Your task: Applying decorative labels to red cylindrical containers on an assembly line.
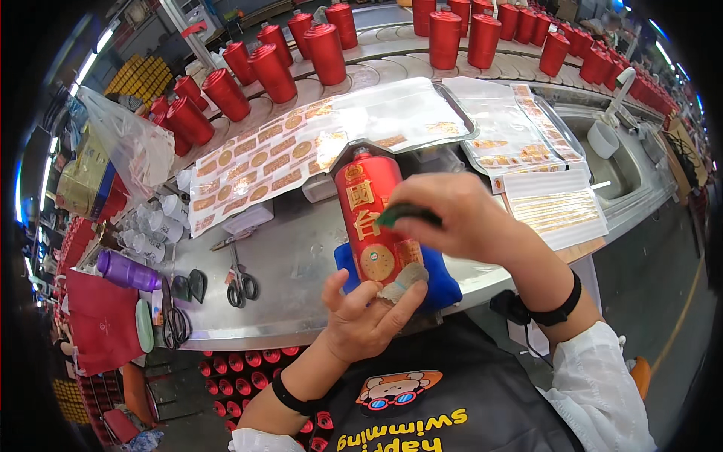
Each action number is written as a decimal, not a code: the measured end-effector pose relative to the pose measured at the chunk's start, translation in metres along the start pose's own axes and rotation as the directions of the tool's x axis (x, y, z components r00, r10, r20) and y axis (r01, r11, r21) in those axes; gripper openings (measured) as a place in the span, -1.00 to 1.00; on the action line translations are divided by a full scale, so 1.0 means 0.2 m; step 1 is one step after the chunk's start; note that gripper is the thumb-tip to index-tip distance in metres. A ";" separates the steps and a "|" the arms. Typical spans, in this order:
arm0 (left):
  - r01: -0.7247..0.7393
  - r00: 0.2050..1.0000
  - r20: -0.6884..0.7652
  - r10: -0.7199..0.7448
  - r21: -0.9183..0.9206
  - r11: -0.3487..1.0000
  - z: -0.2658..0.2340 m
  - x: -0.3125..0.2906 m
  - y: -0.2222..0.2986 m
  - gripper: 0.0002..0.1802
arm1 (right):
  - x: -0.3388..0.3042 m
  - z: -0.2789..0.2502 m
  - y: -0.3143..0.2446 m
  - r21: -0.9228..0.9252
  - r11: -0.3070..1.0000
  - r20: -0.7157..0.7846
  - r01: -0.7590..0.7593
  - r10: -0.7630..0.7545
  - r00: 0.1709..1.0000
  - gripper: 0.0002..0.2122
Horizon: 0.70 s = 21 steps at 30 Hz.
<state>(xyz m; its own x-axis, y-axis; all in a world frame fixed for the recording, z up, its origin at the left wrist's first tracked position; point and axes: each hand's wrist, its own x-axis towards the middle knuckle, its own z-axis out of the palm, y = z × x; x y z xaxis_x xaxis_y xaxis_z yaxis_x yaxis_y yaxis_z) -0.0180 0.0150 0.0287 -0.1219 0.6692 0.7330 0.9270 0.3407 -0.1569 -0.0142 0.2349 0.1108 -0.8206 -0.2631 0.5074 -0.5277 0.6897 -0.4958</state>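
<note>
At the middle of the view, over the near edge of the tabletop [294, 248], a red bottle [365, 211] is being held aslant above a blue cushion [444, 288]. Its long axis is being pointed from just before 12 o'clock, at the cap [361, 151], to between 5 and 6, at the base. Gold characters and a round gold label [378, 262] are being shown on the upward face.

At about 6 o'clock from the bottle's middle, the left hand [363, 320] is being held. Its fingers are being partly curled and loosely spread, and a grey pad [407, 282] is being pinched at the base; how firmly the bottle itself is being gripped cannot be told.

At about 3 o'clock, the right hand [459, 215] is being held. Its fingers are being closed on a dark green piece [401, 215], whose tip is being pointed toward 9 o'clock, roughly square to the bottle's axis. Of the two hands, the right is being held nearer the bottle's middle, the left nearer its base. Whether the face is being touched by the green piece, or only overlapped, cannot be told.

Between 10 and 11 o'clock, a label sheet [376, 109] is being carried by the tabletop; toward 8 o'clock, scissors [236, 265] are being carried too.
</note>
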 end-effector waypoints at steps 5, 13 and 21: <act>0.015 1.000 -0.021 -0.015 -0.021 1.000 0.01 -0.01 0.00 -0.62 | 0.09 0.02 -0.02 -0.133 0.984 0.001 -0.120 0.121 0.993 -0.77; 0.423 0.904 0.074 -0.421 -0.286 0.860 -0.02 0.01 -0.04 -0.21 | -0.14 0.06 -0.02 0.515 0.762 -0.132 -0.393 0.524 0.842 -0.80; 0.189 0.978 0.125 -0.168 -0.180 0.965 -0.03 0.05 -0.15 -0.16 | -0.28 0.22 0.03 0.673 0.594 -0.069 -0.440 0.643 0.762 -0.81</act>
<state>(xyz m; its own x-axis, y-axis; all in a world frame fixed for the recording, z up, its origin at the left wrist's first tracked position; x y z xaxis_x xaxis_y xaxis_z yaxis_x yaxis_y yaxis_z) -0.0451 0.0083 0.0445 -0.3196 0.6794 0.6605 0.9356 0.3367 0.1064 0.0194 0.2237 0.0487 -0.9499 0.2900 0.1166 -0.1002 0.0710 -0.9924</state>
